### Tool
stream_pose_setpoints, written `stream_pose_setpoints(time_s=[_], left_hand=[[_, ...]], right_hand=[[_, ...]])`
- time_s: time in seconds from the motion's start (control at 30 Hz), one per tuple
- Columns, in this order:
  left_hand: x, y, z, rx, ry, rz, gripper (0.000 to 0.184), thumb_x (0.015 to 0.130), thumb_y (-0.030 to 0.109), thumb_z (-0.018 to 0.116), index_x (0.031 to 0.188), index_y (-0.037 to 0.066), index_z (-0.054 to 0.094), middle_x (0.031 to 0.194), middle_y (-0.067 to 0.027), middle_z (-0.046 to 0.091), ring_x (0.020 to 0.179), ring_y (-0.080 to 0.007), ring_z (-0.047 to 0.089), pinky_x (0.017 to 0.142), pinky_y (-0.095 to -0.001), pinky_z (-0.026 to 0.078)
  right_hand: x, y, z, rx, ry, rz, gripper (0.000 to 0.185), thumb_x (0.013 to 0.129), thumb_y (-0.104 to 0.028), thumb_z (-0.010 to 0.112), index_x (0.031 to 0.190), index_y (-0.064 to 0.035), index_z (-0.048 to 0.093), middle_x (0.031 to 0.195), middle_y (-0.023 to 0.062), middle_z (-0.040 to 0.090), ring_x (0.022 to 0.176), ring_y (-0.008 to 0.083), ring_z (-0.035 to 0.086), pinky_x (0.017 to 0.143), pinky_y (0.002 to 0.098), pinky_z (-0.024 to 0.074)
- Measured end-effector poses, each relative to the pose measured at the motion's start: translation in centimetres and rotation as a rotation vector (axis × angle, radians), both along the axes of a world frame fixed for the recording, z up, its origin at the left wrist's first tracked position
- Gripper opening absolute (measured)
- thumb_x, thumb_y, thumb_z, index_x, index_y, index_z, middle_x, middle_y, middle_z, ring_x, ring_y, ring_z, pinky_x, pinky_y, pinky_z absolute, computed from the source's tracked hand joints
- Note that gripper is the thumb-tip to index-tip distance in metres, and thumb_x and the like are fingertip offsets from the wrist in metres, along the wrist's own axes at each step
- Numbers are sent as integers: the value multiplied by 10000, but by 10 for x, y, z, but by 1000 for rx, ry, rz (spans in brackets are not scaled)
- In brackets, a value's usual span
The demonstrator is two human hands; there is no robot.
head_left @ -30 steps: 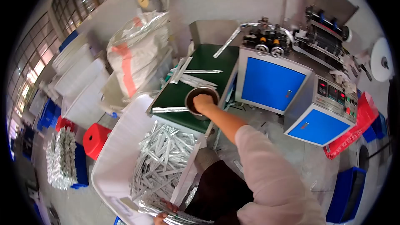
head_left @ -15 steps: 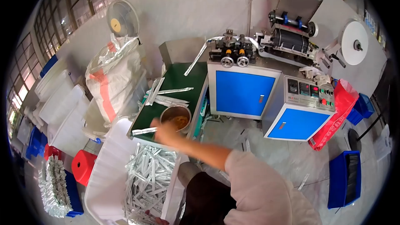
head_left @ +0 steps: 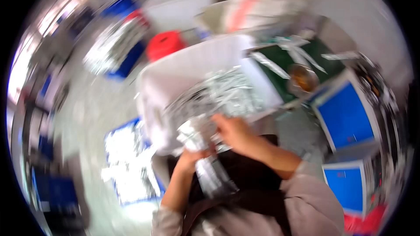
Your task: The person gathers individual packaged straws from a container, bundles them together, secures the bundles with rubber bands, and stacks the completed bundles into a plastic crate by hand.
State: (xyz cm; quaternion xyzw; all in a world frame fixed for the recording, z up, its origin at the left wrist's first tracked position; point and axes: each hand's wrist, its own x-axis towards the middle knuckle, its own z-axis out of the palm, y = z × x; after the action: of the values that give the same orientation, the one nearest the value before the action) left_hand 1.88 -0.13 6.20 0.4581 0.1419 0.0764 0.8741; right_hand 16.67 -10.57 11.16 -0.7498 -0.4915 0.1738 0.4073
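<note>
My left hand [head_left: 192, 159] is closed around a thick bundle of narrow silver-white wrapped sticks [head_left: 214, 177], held tilted in front of my dark apron. Beside the bundle's upper end is my right hand [head_left: 238, 134], its fingers curled together. Blur hides what they pinch, if anything, and whether they touch the bundle. Just beyond both hands stands a white tub [head_left: 159, 83] with many loose wrapped sticks [head_left: 232, 91] heaped in it.
A green-topped conveyor [head_left: 267, 54] at the tub's right bears a metal bowl [head_left: 304, 78] and several wrapped sticks. Blue-doored machine cabinets [head_left: 348, 111] stand farther right. A red stool [head_left: 165, 45] is behind the tub; a blue crate [head_left: 162, 188] piled with silver packets lies left.
My view has swung left and down. My right hand has left the conveyor by the bowl and come to the bundle, which my left hand now holds up over my lap.
</note>
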Motion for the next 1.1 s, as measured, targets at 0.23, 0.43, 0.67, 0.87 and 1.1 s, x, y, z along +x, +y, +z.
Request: stream_pose_setpoints(time_s=[0.23, 0.43, 0.67, 0.87, 1.1], left_hand=[[-9, 21, -12, -499, -504, -338, 715, 533, 100, 691, 1163, -2, 367, 789, -112, 526, 689, -229, 513, 620, -333, 410], [-5, 40, -37, -661, -612, -256, 486, 593, 92, 587, 1039, -2, 419, 829, -112, 524, 719, -235, 538, 659, -347, 457], [7, 42, -9, -331, -329, -56, 405, 586, 41, 624, 965, -35, 503, 725, -143, 575, 661, -227, 578, 584, -310, 477], [28, 25, 15, 106, -354, -65, 278, 588, 24, 662, 834, -40, 551, 696, -132, 594, 663, -208, 601, 612, -303, 480], [0, 27, -3, 151, -260, 59, 563, 574, 129, 746, 1046, 6, 463, 902, -81, 547, 848, -146, 515, 744, -262, 418]], right_hand=[[59, 63, -82, 267, 196, -130, 105, 796, -53, 497, 796, 1, 587, 750, 37, 588, 705, 120, 529, 631, 252, 421], [-10, 29, -24, 700, 1274, 454, 112, 775, -82, 556, 771, 30, 553, 849, 154, 574, 803, 203, 550, 842, 372, 432], [-12, 94, 33, 182, 381, 662, 788, 775, -340, 627, 1301, 86, 224, 1364, 196, 258, 1257, 292, 271, 1010, 366, 230], [-12, 105, 92, -496, -303, 939, 437, 619, -184, 681, 962, 46, 538, 934, 163, 581, 925, 249, 552, 803, 352, 419], [-28, 104, 17, 288, 899, 433, 950, 627, -388, 734, 1346, -60, 206, 1268, 172, 381, 975, 233, 520, 793, 330, 461]])
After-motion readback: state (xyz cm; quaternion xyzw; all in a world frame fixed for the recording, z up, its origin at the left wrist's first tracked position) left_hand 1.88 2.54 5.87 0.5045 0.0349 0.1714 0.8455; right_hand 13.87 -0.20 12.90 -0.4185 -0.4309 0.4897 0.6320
